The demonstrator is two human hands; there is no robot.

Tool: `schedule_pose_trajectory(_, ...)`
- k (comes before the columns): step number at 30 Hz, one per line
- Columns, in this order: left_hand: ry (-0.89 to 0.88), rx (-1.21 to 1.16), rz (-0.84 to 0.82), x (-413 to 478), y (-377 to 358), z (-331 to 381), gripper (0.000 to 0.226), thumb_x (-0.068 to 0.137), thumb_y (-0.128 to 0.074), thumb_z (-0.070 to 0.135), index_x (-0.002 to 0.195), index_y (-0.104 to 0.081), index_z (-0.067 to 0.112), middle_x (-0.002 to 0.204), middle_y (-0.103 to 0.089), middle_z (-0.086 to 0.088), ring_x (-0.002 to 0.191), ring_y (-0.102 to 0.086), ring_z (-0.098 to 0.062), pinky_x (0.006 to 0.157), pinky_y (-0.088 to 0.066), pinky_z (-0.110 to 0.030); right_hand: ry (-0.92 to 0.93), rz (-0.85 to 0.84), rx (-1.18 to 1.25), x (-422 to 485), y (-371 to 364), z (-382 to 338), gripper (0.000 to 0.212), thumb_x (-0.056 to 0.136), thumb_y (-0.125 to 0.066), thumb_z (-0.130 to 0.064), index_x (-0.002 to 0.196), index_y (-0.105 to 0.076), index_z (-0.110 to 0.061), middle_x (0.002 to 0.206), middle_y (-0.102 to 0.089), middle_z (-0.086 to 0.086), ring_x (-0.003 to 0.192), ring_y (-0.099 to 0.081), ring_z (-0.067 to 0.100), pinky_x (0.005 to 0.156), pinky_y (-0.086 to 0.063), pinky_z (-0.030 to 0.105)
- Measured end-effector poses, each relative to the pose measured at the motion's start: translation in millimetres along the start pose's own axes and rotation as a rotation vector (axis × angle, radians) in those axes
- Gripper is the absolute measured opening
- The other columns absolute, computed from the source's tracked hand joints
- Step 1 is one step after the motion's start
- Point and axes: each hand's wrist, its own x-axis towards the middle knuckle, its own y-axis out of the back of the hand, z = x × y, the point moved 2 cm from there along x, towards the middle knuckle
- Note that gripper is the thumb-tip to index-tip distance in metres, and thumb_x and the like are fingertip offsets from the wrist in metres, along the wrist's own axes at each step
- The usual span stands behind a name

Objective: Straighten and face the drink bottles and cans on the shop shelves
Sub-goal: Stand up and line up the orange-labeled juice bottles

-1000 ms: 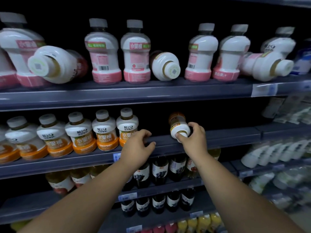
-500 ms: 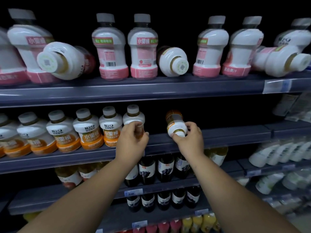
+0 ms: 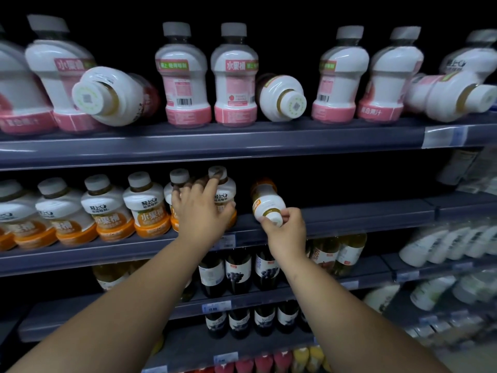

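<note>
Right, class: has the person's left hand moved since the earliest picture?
Yes. The left hand has risen from the middle shelf's front edge onto the end upright orange bottle, and it now grips that bottle.

Tipped bottle (image 3: 265, 201), white with orange band, lying cap forward on middle shelf (image 3: 349, 217), just right of upright bottles (image 3: 149, 208)

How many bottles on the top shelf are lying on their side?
3 fallen bottles: left bottle, middle bottle, right bottle. More may be hidden behind.
</note>
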Motion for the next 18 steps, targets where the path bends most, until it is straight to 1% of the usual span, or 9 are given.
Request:
schedule_pose_trajectory(4, -0.044, 0.037, -0.001, -3, -3, -6, 0.06, 0.084, -0.064, 0.05, 0.136, -0.052, 0.023, 0.111, -0.063, -0.011, 0.112, -0.052, -0.036, 0.11, -0.022, -0.055, 0.015, -0.015, 0.015, -2, 3, -4, 0.048, 0.077, -0.084, -0.03, 0.105, -0.047, -0.023, 0.11, -0.057, 0.002, 0.087, -0.061, 0.015, 0.057, -0.042, 0.02)
schedule_pose_trajectory(8, -0.043, 0.009, -0.002, -1, -1, -7, 0.065, 0.081, -0.054, 0.052, 0.139, -0.051, 0.025, 0.111, -0.063, -0.01, 0.112, -0.052, -0.035, 0.111, -0.021, -0.054, 0.117, 0.022, 0.021, -4, 6, -18, 0.047, 0.076, -0.084, -0.028, 0.104, -0.047, -0.024, 0.106, -0.057, 0.001, 0.09, -0.06, 0.017, 0.063, -0.044, 0.021)
schedule_pose_trajectory(11, -0.05, 0.005, -0.004, -2, -1, -8, 0.067, 0.08, -0.052, 0.051, 0.142, -0.049, 0.026, 0.11, -0.062, -0.009, 0.112, -0.052, -0.035, 0.11, -0.021, -0.054, 0.193, 0.067, 0.06, 1, 10, -40, 0.047, 0.073, -0.085, -0.03, 0.102, -0.048, -0.025, 0.103, -0.059, 0.0, 0.087, -0.062, 0.015, 0.069, -0.054, 0.029)
schedule_pose_trajectory(13, -0.051, 0.001, -0.003, -2, 0, -8, 0.067, 0.079, -0.052, 0.05, 0.142, -0.049, 0.025, 0.11, -0.062, -0.009, 0.112, -0.052, -0.035, 0.111, -0.021, -0.055, 0.246, 0.115, 0.092, 8, 13, -55, 0.046, 0.072, -0.086, -0.031, 0.101, -0.05, -0.024, 0.101, -0.062, -0.001, 0.084, -0.065, 0.014, 0.07, -0.056, 0.031)
schedule_pose_trajectory(16, -0.063, 0.006, 0.005, -2, -1, -10, 0.067, 0.079, -0.054, 0.047, 0.142, -0.049, 0.023, 0.109, -0.062, -0.01, 0.111, -0.052, -0.035, 0.11, -0.023, -0.056, 0.3, 0.134, 0.083, 22, 15, -67, 0.046, 0.071, -0.085, -0.042, 0.1, -0.053, -0.028, 0.1, -0.063, -0.005, 0.092, -0.063, 0.017, 0.075, -0.054, 0.032)
schedule_pose_trajectory(18, -0.074, 0.005, -0.001, -2, -3, -12, 0.067, 0.081, -0.06, 0.042, 0.144, -0.047, 0.023, 0.111, -0.061, -0.01, 0.113, -0.051, -0.034, 0.111, -0.022, -0.056, 0.323, 0.092, 0.035, 32, 12, -66, 0.041, 0.07, -0.078, -0.054, 0.097, -0.057, -0.032, 0.1, -0.065, -0.006, 0.096, -0.062, 0.019, 0.082, -0.055, 0.038)
